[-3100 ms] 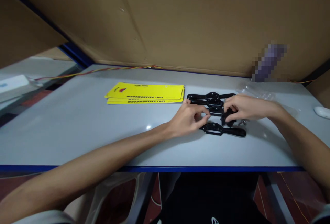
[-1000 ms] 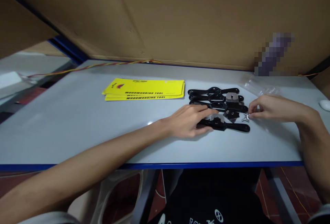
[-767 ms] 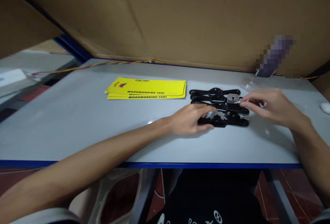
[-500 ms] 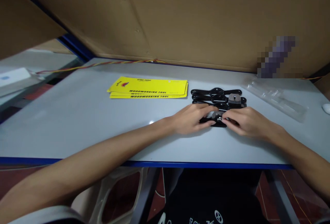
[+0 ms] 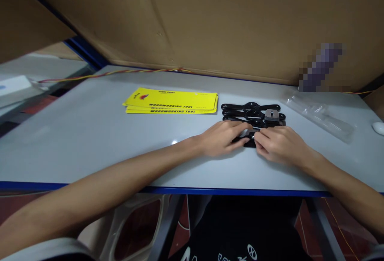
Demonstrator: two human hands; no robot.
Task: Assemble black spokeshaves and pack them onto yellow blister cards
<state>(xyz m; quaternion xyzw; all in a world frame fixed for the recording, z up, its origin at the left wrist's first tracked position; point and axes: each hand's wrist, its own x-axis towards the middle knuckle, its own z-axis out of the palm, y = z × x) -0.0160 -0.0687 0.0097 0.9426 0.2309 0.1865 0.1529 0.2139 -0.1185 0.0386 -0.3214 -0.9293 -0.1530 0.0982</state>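
Observation:
A black spokeshave [image 5: 249,143] lies flat on the table near its front edge, a grey metal plate [image 5: 246,132] at its middle. My left hand [image 5: 220,137] grips its left side, thumb in front and fingers behind. The fingers of my right hand [image 5: 276,143] are closed in a pinch at a small shiny metal screw [image 5: 253,136] on the tool's middle; the fingertips partly hide it. Just behind my hands, several more black spokeshaves [image 5: 251,107] lie in a row. One grey slotted blade [image 5: 272,115] rests on their right side.
A stack of yellow printed cards [image 5: 172,101] lies left of the tools. Clear plastic packaging [image 5: 322,117] is on the right, with a white rounded object [image 5: 378,128] at the far right. A cardboard wall [image 5: 210,25] closes off the back, and a twisted wire [image 5: 120,72] runs along it.
My right hand has turned slightly and its fingers have curled closer over the spokeshave's middle, covering more of the screw. My left hand stays in place.

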